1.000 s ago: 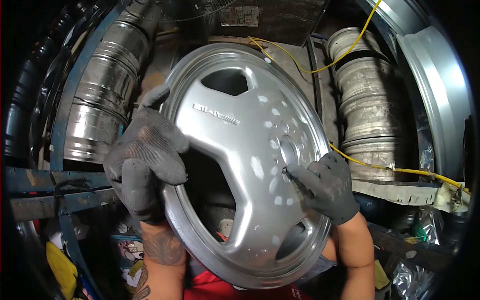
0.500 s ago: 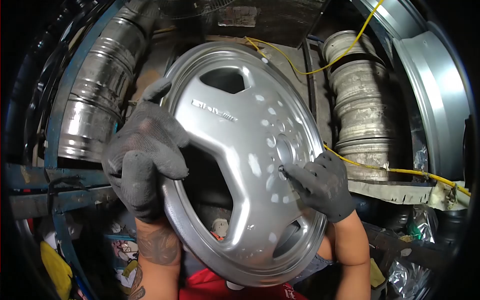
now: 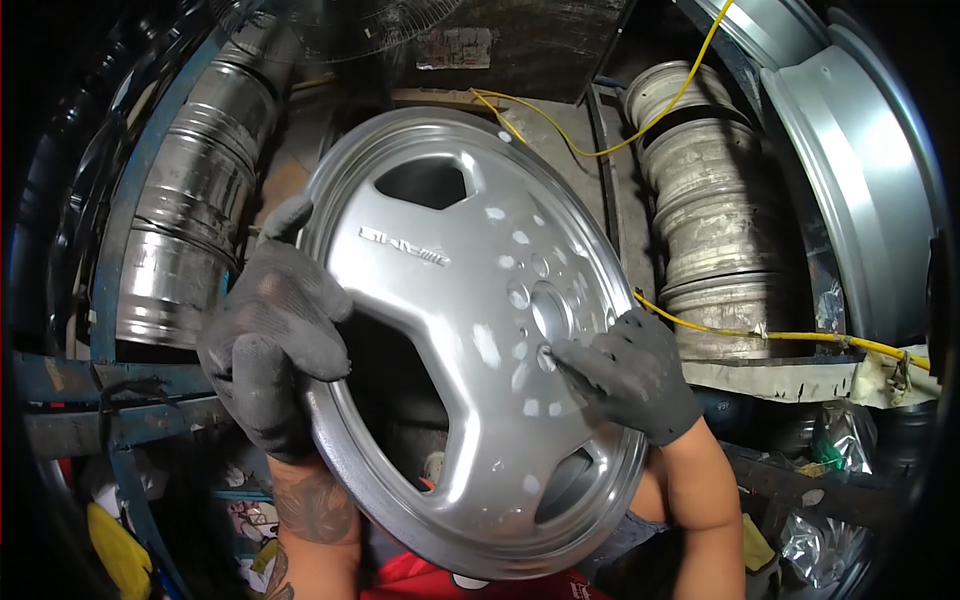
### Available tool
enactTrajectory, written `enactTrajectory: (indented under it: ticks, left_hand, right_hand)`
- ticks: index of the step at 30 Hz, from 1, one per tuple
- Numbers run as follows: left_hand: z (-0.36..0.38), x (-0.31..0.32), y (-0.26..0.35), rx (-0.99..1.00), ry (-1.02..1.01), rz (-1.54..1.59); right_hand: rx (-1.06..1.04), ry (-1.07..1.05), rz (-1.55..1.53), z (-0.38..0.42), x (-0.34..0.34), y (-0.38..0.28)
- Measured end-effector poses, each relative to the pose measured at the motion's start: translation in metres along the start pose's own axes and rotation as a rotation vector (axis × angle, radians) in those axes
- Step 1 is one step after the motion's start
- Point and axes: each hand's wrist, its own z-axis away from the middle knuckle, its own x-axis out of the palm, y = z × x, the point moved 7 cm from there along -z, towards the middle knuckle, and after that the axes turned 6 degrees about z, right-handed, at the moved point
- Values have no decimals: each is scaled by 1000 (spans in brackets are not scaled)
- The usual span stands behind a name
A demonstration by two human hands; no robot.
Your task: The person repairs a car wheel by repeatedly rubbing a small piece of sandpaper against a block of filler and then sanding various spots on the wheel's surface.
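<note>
A silver car wheel rim [image 3: 455, 300] is tilted up in front of me, its face marked with several pale patches and raised lettering. My left hand [image 3: 275, 340], in a grey glove, is closed around the rim's left edge, with fingers reaching over it by a large opening. On the other side, my gloved right hand [image 3: 630, 380] puts an extended index fingertip at a bolt hole just below the centre bore. Its other fingers are curled, and whatever they may hold is hidden. The lower edge of the rim is close to my red clothing [image 3: 410, 578].
Stacked metal rims stand at left [image 3: 185, 200] and right [image 3: 710, 200]. A yellow hose [image 3: 790, 338] runs behind the wheel and along the right ledge. Large silver rim parts [image 3: 850, 170] are at far right, a blue metal frame [image 3: 130, 370] at left, a wire fan guard [image 3: 370, 25] above.
The wheel rim and both hands have shifted slightly left and down in view, along with some shift of the background. My right fingertip is still by the same bolt hole.
</note>
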Motion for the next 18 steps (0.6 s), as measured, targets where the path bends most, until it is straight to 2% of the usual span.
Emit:
enactTrajectory:
  ticks: [4,6,7,10,13,14,15,17,18]
  left_hand:
    - [14,-5,-1,-132,154,30]
    - [19,-17,-12,-54,102,62]
    - [21,-23,-17,-15,75,80]
    - [32,-27,-15,-126,163,47]
    - [24,-36,-29,-242,19,186]
    - [37,-62,-44,-438,23,277]
    - [35,-55,-38,-401,18,285]
    - [36,-43,-27,-328,8,301]
    - [35,-37,-26,-175,-84,206]
  right_hand:
    - [16,18,-15,5,7,-2]
    - [25,0,-19,5,8,2]
    - [13,63,-10,9,6,3]
    - [8,105,-22,2,7,2]
    - [-14,95,-26,10,7,5]
    - [-9,99,-17,14,7,6]
    - [12,35,-19,14,8,8]
    - [20,41,-85,7,12,9]
    - [28,38,-119,7,14,8]
